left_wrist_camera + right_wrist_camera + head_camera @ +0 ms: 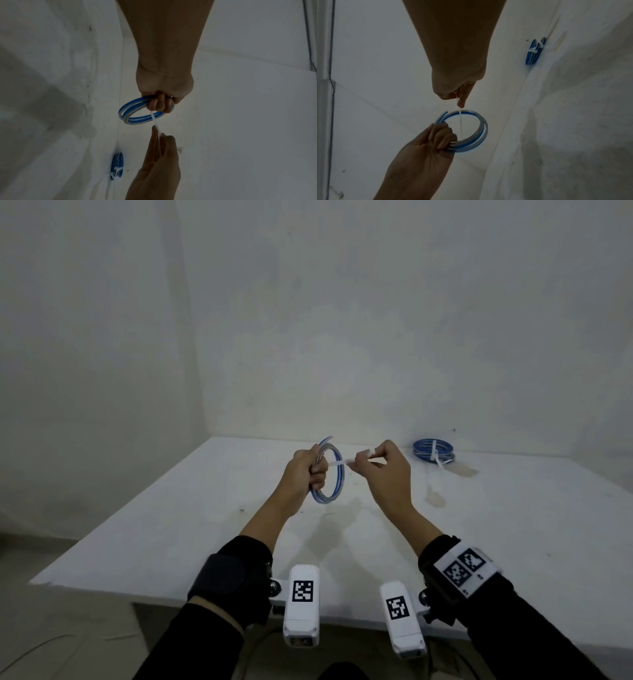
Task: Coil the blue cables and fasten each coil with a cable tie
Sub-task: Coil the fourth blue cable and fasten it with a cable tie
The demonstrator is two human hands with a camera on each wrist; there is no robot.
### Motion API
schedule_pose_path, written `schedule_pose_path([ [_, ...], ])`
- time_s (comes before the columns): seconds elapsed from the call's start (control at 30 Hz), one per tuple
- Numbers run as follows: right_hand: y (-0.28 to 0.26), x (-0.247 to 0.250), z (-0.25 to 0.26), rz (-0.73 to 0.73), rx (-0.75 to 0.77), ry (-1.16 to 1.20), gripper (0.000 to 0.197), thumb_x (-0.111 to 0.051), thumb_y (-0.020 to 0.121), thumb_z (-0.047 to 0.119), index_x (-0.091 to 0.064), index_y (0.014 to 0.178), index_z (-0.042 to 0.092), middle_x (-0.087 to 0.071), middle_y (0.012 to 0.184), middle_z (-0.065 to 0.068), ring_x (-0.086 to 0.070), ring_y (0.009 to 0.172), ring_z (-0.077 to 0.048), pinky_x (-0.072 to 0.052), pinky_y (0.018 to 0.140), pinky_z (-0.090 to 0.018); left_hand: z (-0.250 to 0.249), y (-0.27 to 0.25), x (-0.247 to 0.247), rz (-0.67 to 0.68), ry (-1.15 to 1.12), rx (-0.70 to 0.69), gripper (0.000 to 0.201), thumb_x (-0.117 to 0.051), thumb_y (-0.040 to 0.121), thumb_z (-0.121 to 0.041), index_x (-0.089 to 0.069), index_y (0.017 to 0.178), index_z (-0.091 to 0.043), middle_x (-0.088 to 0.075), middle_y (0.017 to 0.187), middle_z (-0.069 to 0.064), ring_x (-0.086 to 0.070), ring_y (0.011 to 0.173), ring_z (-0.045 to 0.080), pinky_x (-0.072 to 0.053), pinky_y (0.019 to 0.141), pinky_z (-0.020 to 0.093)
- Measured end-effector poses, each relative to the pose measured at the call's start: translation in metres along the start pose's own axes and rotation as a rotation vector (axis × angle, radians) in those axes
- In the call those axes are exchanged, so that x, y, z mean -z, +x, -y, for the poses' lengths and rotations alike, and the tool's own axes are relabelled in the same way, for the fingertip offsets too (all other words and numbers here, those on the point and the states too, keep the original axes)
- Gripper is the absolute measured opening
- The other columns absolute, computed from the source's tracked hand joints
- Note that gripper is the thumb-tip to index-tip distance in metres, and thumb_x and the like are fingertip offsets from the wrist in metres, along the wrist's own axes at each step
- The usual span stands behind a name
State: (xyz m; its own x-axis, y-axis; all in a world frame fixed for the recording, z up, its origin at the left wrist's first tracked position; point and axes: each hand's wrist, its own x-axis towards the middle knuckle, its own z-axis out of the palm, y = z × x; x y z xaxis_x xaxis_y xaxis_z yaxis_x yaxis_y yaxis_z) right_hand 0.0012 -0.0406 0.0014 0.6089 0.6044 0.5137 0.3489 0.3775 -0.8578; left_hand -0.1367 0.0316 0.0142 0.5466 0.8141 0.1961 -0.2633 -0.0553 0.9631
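My left hand point(310, 465) grips a coil of blue cable point(337, 479) and holds it upright above the white table point(171, 525). In the left wrist view the coil point(126, 115) hangs from my curled fingers point(159, 104). A white cable tie point(337, 462) runs through the coil's opening. My right hand point(371, 460) pinches the tie just right of the coil. The right wrist view shows the tie point(460, 121) crossing the ring point(481, 132) from my right fingertips point(461, 102) down toward my left hand point(440, 136).
A second blue coil point(433, 450), bound with a white tie, lies flat at the table's far right by the wall; it also shows as coil point(117, 165) and coil point(535, 52). Brownish stains point(435, 498) mark the table surface to the right.
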Motion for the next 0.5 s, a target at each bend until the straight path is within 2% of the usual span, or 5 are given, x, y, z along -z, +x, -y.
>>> schedule_pose_path([
  [0.1,-0.002,0.007,-0.003,-0.058,-0.067,0.06,0.03,-0.07,0.073,0.02,-0.04,0.068,0.017,-0.057,0.073,-0.001,-0.071,0.084,-0.027,-0.054,0.075,-0.04,0.003,0.001,-0.022,0.069,0.006,-0.027,0.027,-0.031,0.104,-0.027,-0.035,0.08,-0.015,-0.035,0.061,-0.003,-0.026,0.047,0.008,-0.028,0.049,0.02],
  [0.23,0.003,0.011,0.0,-0.053,-0.208,0.305,0.026,-0.062,0.086,0.002,-0.039,0.079,0.012,-0.065,0.072,-0.005,-0.075,0.084,-0.02,-0.056,0.083,-0.03,0.006,0.0,-0.039,0.113,0.026,-0.047,0.035,-0.03,0.104,-0.026,-0.039,0.074,-0.012,-0.034,0.062,0.002,-0.026,0.048,0.009,-0.029,0.053,0.023],
  [0.33,0.007,0.013,0.002,0.012,-0.288,0.38,0.03,-0.065,0.083,0.004,-0.037,0.078,0.014,-0.06,0.082,-0.017,-0.074,0.091,-0.029,-0.051,0.09,-0.036,0.01,0.004,-0.042,0.139,-0.056,-0.02,0.036,-0.032,0.103,-0.025,-0.049,0.078,-0.007,-0.038,0.059,0.003,-0.028,0.047,0.01,-0.032,0.049,0.021],
  [0.4,0.008,0.015,0.0,0.032,-0.306,0.369,0.033,-0.07,0.077,0.011,-0.037,0.073,0.015,-0.052,0.083,-0.014,-0.071,0.099,-0.034,-0.05,0.094,-0.04,0.009,0.005,-0.042,0.166,-0.09,-0.001,0.037,-0.03,0.104,-0.025,-0.053,0.082,-0.006,-0.04,0.057,0.001,-0.028,0.047,0.01,-0.031,0.049,0.022],
  [0.5,0.007,0.018,-0.002,0.07,-0.279,0.369,0.032,-0.072,0.077,0.011,-0.04,0.073,0.014,-0.053,0.081,-0.015,-0.068,0.103,-0.037,-0.051,0.093,-0.039,0.006,0.002,-0.043,0.2,-0.063,0.018,0.037,-0.028,0.104,-0.026,-0.052,0.081,-0.01,-0.038,0.058,-0.002,-0.027,0.047,0.008,-0.031,0.05,0.021],
])
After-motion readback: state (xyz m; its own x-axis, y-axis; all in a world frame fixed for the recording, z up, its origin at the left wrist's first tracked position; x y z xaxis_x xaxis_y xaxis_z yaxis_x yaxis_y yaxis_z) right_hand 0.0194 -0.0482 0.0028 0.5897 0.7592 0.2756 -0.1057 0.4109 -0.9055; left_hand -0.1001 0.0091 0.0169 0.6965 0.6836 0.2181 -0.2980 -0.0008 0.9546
